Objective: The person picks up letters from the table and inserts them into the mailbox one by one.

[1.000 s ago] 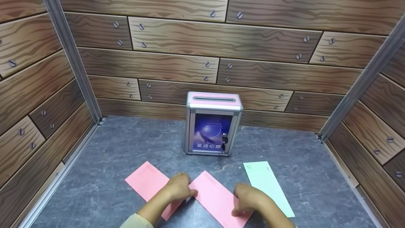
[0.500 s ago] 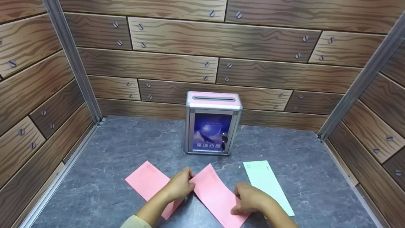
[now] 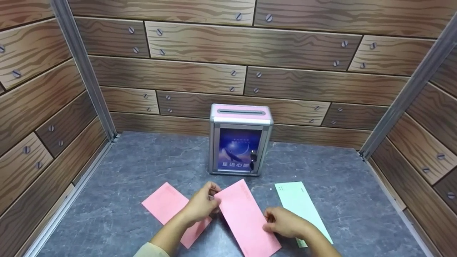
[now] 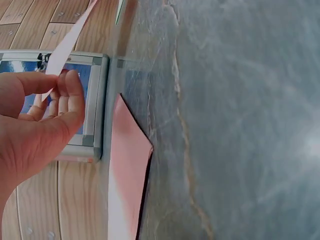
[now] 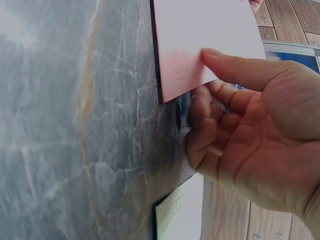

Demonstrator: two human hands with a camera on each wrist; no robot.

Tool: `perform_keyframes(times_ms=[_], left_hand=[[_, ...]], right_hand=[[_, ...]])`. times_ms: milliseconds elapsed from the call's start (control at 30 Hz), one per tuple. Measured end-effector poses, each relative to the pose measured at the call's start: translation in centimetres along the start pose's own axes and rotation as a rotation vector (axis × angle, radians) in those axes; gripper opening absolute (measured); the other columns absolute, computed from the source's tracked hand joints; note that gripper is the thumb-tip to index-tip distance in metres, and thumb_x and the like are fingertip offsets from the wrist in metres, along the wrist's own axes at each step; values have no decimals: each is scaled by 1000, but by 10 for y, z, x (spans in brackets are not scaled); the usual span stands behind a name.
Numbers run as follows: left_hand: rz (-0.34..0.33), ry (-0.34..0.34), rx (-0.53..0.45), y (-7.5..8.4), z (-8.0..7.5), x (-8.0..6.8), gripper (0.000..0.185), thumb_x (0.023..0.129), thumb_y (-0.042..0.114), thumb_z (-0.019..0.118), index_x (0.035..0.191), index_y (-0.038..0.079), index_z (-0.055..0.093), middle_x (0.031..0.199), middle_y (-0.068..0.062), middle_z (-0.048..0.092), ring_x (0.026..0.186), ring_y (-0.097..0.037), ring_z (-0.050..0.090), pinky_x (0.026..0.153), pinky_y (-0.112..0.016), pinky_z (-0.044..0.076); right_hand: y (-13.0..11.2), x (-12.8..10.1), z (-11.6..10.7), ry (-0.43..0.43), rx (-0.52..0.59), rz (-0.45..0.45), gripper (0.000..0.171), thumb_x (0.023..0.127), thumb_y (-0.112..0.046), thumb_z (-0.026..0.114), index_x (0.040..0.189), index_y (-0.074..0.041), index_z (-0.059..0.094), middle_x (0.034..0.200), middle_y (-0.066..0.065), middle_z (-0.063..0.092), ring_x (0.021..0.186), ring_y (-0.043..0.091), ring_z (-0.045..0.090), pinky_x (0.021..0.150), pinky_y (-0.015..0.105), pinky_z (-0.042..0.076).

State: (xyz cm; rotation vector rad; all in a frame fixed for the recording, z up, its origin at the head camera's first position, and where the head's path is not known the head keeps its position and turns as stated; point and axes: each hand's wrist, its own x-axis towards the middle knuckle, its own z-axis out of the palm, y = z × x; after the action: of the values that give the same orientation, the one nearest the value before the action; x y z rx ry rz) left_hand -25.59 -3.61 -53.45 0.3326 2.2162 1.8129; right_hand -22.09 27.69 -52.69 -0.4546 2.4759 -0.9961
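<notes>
Both forearms run off the bottom edge of the head view, and the left hand [image 3: 200, 206] covers the near end of the second pink envelope [image 3: 170, 206] lying flat behind it. The right hand [image 3: 285, 223] hides part of the pale green envelope [image 3: 299, 204] on the table. In the left wrist view the held paper shows only edge-on as a thin pale strip, so its face is hard to read there.

The middle pink envelope [image 3: 246, 217] is long, plain and salmon-pink, with faint print near its far corner, too small to read. It sits lifted off the grey marbled tabletop [image 3: 142, 160], far end tilted up, just in front of the silver-framed letterbox [image 3: 241, 139] with its blue picture panel and top slot. Left thumb and fingers pinch its left edge; the right thumb [image 5: 235, 67] presses on top, fingers apparently curled beneath, clamping the near end.
</notes>
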Motion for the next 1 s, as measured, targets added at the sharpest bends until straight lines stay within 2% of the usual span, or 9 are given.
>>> perform_keyframes(times_ms=[100, 233, 300, 433, 600, 767, 1000], left_hand=[[9, 26, -29, 2, 0, 1, 26, 104, -1, 63, 128, 4, 55, 122, -16, 63, 93, -18, 65, 82, -37, 66], [20, 46, -76, 7, 0, 3, 28, 106, 4, 63, 133, 6, 55, 114, -12, 63, 90, -16, 64, 85, -40, 65], [18, 44, -99, 10, 0, 3, 31, 106, 5, 61, 136, 8, 53, 112, -11, 61, 88, -16, 62, 84, -39, 64], [10, 7, -132, 14, -1, 3, 40, 107, 5, 57, 145, 12, 45, 123, -14, 56, 91, -17, 62, 82, -38, 61], [30, -15, -134, 20, -2, 4, 44, 107, 2, 55, 148, 10, 41, 126, -17, 55, 96, -19, 65, 83, -37, 62], [37, -36, -125, 24, -1, 4, 42, 108, 3, 55, 147, 12, 44, 125, -15, 54, 96, -19, 65, 83, -38, 64], [45, -57, -92, 30, 0, 3, 42, 107, 3, 59, 146, 15, 49, 120, -13, 54, 88, -18, 60, 81, -42, 64]], right_hand=[[-1, 1, -1, 8, 103, 17, 10, 96, -9, 75, 94, -7, 65, 78, -3, 58, 70, 14, 52, 59, 25, 43], [-2, 3, -2, -15, 233, 16, 11, 97, -9, 75, 97, -4, 65, 76, -4, 60, 68, 12, 53, 58, 25, 45], [-1, 3, -3, -35, 295, 3, 14, 98, -10, 74, 101, -1, 65, 77, -3, 62, 70, 12, 56, 60, 25, 46], [-3, 5, -3, -75, 415, -4, 21, 99, -12, 75, 108, 4, 64, 81, -2, 66, 72, 13, 58, 62, 27, 49], [-9, 8, -5, -85, 439, -9, 25, 99, -11, 76, 111, 8, 63, 85, 0, 67, 72, 15, 60, 63, 28, 52], [-17, 9, -11, -80, 442, -24, 23, 99, -8, 74, 115, 5, 64, 94, 3, 65, 80, 17, 64, 66, 29, 58], [-24, 12, -20, -15, 498, -46, 32, 101, -9, 73, 128, 2, 61, 104, 5, 58, 88, 18, 65, 72, 30, 61]])
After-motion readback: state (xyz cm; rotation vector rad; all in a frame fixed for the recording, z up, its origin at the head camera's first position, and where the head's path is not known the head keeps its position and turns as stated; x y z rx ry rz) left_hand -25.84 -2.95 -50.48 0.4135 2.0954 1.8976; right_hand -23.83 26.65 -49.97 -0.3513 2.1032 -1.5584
